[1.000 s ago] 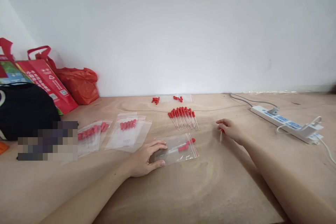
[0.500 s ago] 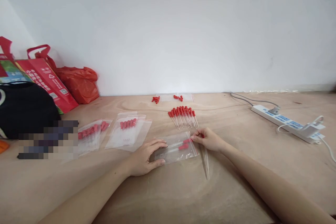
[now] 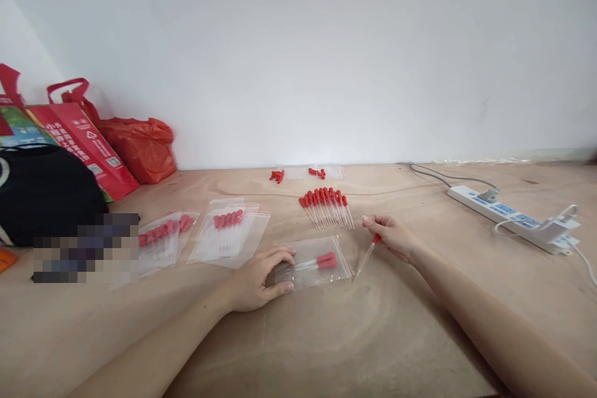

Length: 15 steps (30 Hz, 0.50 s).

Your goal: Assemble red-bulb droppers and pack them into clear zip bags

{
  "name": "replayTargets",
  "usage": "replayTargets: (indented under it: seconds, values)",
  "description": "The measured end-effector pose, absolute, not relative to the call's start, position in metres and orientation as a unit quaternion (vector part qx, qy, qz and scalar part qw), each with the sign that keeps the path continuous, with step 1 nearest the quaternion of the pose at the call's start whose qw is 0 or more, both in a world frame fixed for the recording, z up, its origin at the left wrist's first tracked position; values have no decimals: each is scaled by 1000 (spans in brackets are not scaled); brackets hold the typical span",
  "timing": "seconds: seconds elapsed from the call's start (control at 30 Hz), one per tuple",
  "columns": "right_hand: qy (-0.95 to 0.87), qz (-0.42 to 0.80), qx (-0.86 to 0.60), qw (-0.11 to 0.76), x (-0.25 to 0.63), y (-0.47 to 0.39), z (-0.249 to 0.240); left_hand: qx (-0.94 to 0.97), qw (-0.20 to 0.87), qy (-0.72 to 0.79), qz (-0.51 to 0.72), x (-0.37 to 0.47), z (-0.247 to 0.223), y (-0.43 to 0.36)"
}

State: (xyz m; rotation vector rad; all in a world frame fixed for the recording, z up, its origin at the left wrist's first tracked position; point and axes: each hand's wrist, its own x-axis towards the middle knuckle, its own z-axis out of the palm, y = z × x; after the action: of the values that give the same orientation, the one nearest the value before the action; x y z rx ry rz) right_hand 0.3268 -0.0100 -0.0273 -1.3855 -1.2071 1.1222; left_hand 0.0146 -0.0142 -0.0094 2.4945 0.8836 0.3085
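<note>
A clear zip bag (image 3: 310, 273) lies flat on the table, with red-capped droppers (image 3: 326, 260) inside, their bulbs toward the right end. My left hand (image 3: 261, 280) rests on the bag's left end, fingers spread and thumb apart. To the right of the bag, my right hand (image 3: 389, 237) grips a glass dropper (image 3: 366, 258) near its red bulb, the thin tip pointing down and left beside the bag's right edge. Behind the bag lies a fan-shaped row of several red-capped droppers (image 3: 329, 208).
Filled clear bags lie at left (image 3: 161, 239) and centre-left (image 3: 228, 230). Loose red bulbs (image 3: 277, 176) sit near the wall. A power strip (image 3: 508, 217) with cables is at right. Red bags (image 3: 140, 149) and a black bag (image 3: 46, 193) stand at left.
My right hand has moved right, away from the bag's end. The dropper in it now slants down-left. The bulbs inside the bag lie closer together. My left hand has stayed in place.
</note>
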Motion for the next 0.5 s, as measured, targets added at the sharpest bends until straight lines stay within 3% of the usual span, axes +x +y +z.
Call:
replayTargets:
  seconds: [0.17, 0.5]
  values:
    - [-407, 415, -591, 559, 331, -2, -36, 911, 231, 322, 113, 15, -10, -14]
    - [-371, 372, -580, 622, 335, 4, -40, 910, 238, 319, 115, 14, -11, -12]
